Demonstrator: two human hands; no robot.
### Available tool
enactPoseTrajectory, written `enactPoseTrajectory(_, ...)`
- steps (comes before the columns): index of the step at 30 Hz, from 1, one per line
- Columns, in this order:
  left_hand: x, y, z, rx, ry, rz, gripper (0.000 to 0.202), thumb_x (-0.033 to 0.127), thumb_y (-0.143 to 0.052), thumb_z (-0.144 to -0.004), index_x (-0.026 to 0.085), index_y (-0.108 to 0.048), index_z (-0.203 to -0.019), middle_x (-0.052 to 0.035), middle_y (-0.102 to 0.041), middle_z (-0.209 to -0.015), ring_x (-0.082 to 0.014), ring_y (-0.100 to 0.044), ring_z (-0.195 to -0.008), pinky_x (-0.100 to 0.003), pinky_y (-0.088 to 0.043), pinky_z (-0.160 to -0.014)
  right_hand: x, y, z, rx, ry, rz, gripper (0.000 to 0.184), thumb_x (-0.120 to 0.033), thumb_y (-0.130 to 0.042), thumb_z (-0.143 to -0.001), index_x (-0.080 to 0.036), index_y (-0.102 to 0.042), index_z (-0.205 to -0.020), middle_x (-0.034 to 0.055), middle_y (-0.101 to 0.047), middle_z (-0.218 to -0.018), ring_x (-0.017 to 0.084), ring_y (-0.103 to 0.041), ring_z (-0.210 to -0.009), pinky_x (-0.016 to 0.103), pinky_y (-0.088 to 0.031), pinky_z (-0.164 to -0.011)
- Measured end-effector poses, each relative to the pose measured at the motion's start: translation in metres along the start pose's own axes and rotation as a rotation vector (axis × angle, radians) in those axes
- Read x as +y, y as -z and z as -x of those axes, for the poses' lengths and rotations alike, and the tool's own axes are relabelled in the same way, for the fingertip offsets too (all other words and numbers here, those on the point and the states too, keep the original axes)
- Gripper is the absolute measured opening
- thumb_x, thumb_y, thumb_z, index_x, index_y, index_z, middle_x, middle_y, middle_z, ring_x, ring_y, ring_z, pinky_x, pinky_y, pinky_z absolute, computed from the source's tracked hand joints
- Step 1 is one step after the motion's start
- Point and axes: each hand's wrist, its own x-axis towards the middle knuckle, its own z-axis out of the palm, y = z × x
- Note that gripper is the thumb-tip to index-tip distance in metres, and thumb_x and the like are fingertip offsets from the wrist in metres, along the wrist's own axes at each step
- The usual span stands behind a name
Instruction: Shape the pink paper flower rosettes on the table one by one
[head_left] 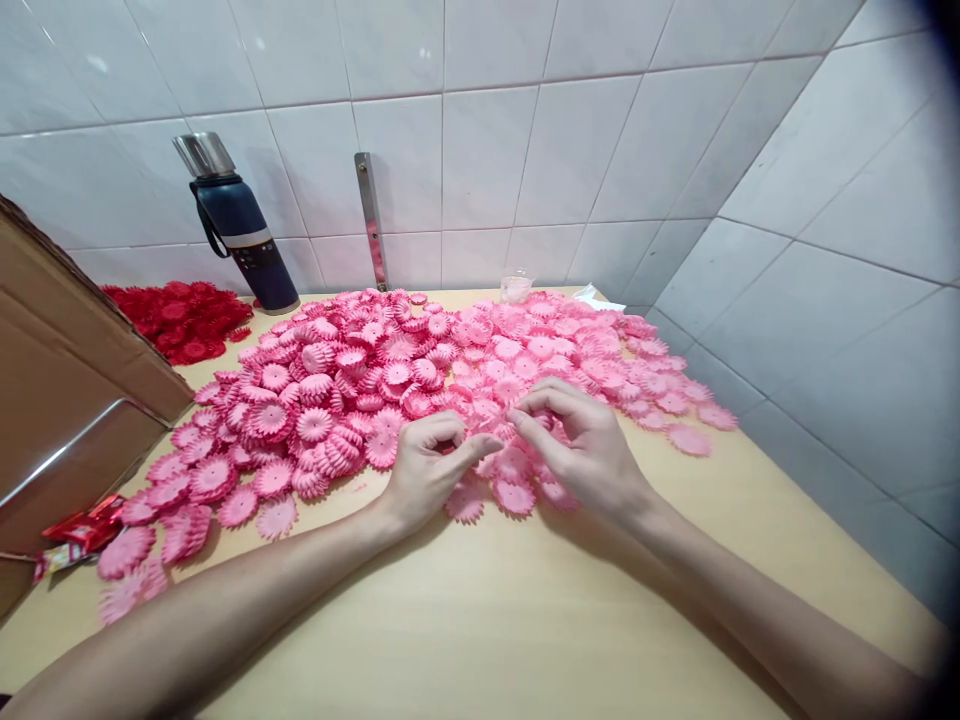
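Note:
A wide heap of pink flower-shaped pieces (360,390) covers the back half of the wooden table (525,620). My left hand (427,470) rests at the heap's front edge with fingers curled and thumb and forefinger pinched together. My right hand (581,445) sits just beside it, fingers bent down onto the pink pieces, its fingertips almost meeting the left thumb. Whether either pinch holds a piece is hidden among the flowers. Loose pink pieces (491,497) lie under and between both hands.
A smaller pile of red flower pieces (180,318) lies at the back left. A dark blue flask (240,235) with a steel cap stands by the tiled wall. A cardboard box (67,370) borders the left; red wrappers (86,525) lie below it.

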Motion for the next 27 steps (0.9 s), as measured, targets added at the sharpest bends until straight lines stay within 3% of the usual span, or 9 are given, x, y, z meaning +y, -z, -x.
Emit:
enactPoseTrajectory(3, 0.003, -0.001, 0.001, 0.093, -0.043, -0.023, 0.049, 0.037, -0.062, -0.081, 0.016, -0.036, -0.045, 0.0035, -0.035, -0.050, -0.0072, -0.033, -0.049, -0.024, -0.029, -0.048, 0.011, 0.003, -0.002, 0.103, -0.062, 0.025, 0.015, -0.022, -0.058, -0.084, -0.019, -0.058, -0.070, 0.0028, -0.056, -0.072, 0.016, -0.052, -0.066, 0.030, -0.042, -0.059)
enactPoseTrajectory(5, 0.005, -0.001, 0.002, 0.161, -0.072, -0.032, 0.051, 0.035, -0.059, -0.084, 0.017, -0.029, -0.046, 0.0040, -0.029, -0.050, -0.0071, -0.029, -0.049, -0.024, -0.027, -0.049, 0.022, 0.009, -0.006, 0.251, -0.156, 0.017, 0.013, -0.026, -0.058, -0.084, -0.020, -0.059, -0.072, 0.0020, -0.056, -0.070, 0.015, -0.051, -0.062, 0.029, -0.040, -0.053)
enactPoseTrajectory(7, 0.006, -0.002, 0.003, 0.165, -0.073, -0.038, 0.049, 0.033, -0.057, -0.085, 0.016, -0.030, -0.047, 0.0038, -0.030, -0.051, -0.0074, -0.030, -0.050, -0.025, -0.029, -0.051, 0.031, 0.017, -0.009, 0.342, -0.204, 0.010, 0.013, -0.031, -0.060, -0.084, -0.021, -0.061, -0.075, 0.0024, -0.059, -0.072, 0.016, -0.052, -0.062, 0.030, -0.041, -0.055)
enactPoseTrajectory(11, 0.006, -0.003, 0.002, 0.089, 0.009, 0.001, 0.024, 0.032, -0.060, -0.083, 0.015, -0.055, -0.067, -0.0003, -0.053, -0.066, -0.0105, -0.049, -0.063, -0.024, -0.040, -0.059, 0.031, 0.021, -0.013, 0.237, -0.117, 0.072, 0.012, -0.033, -0.062, -0.084, -0.022, -0.066, -0.083, 0.0045, -0.065, -0.085, 0.019, -0.058, -0.076, 0.033, -0.045, -0.064)
enactPoseTrajectory(13, 0.003, -0.003, 0.001, 0.090, 0.036, 0.016, 0.017, 0.031, -0.061, -0.082, 0.015, -0.060, -0.079, -0.0031, -0.060, -0.077, -0.0127, -0.055, -0.070, -0.024, -0.044, -0.065, 0.027, 0.017, -0.011, 0.171, -0.077, 0.054, 0.012, -0.030, -0.060, -0.085, -0.021, -0.067, -0.089, 0.0051, -0.066, -0.092, 0.020, -0.060, -0.084, 0.034, -0.047, -0.071)
enactPoseTrajectory(16, 0.000, -0.002, 0.000, 0.097, 0.005, -0.031, 0.016, 0.030, -0.062, -0.082, 0.014, -0.063, -0.079, -0.0052, -0.063, -0.080, -0.0148, -0.058, -0.077, -0.026, -0.046, -0.072, 0.022, 0.011, -0.008, 0.150, -0.096, -0.042, 0.016, -0.027, -0.065, -0.081, -0.021, -0.064, -0.097, 0.0047, -0.067, -0.092, 0.019, -0.061, -0.082, 0.034, -0.049, -0.071)
enactPoseTrajectory(22, -0.002, -0.001, -0.001, 0.098, -0.073, -0.045, 0.018, 0.023, -0.064, -0.079, 0.016, -0.061, -0.096, -0.0086, -0.062, -0.100, -0.0183, -0.059, -0.096, -0.031, -0.047, -0.087, 0.016, 0.007, -0.005, 0.108, -0.170, -0.229, 0.036, -0.027, -0.078, -0.068, -0.021, -0.057, -0.096, -0.0037, -0.057, -0.063, 0.014, -0.058, -0.060, 0.029, -0.049, -0.059)
enactPoseTrajectory(27, 0.002, -0.001, 0.000, 0.055, -0.062, -0.030, 0.018, 0.031, -0.065, -0.079, 0.015, -0.065, -0.088, -0.0075, -0.065, -0.089, -0.0178, -0.060, -0.087, -0.029, -0.047, -0.081, 0.013, 0.005, -0.002, 0.055, -0.106, -0.231, 0.030, -0.026, -0.077, -0.069, -0.020, -0.059, -0.092, 0.0004, -0.062, -0.074, 0.015, -0.061, -0.063, 0.031, -0.052, -0.061)
